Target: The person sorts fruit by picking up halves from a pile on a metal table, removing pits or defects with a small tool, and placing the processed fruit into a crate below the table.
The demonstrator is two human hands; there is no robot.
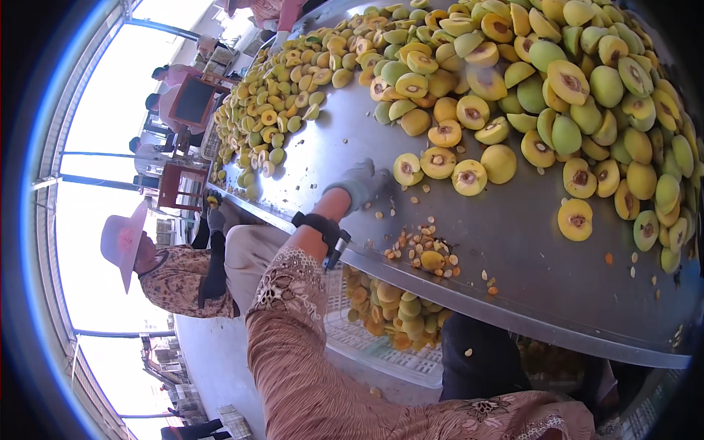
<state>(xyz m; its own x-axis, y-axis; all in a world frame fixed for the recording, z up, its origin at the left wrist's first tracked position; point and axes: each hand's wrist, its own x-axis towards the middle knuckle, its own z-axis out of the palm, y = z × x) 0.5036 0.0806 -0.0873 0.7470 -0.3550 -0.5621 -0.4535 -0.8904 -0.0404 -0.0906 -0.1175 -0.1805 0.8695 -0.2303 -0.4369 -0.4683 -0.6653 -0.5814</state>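
My left hand (361, 185), in a grey glove, reaches over the metal table (513, 220) just inside its near edge. Its fingers are smeared by motion, so their grip cannot be made out. Close to the fingertips on the right lie a few halved yellow-green stone fruits (438, 162), cut faces up with brown centres. Below them is a small heap of pits and scraps (422, 246), with one small yellow fruit piece (433, 259) among it. A black strap with a small device (323, 231) circles my wrist. My right hand is out of view.
A large pile of halved fruit (565, 132) covers the table's far and right side. Under the edge stands a white plastic crate (345, 330) of fruit. At left sits a co-worker in a wide hat (125, 242), a gloved hand (215, 218) near the table's edge.
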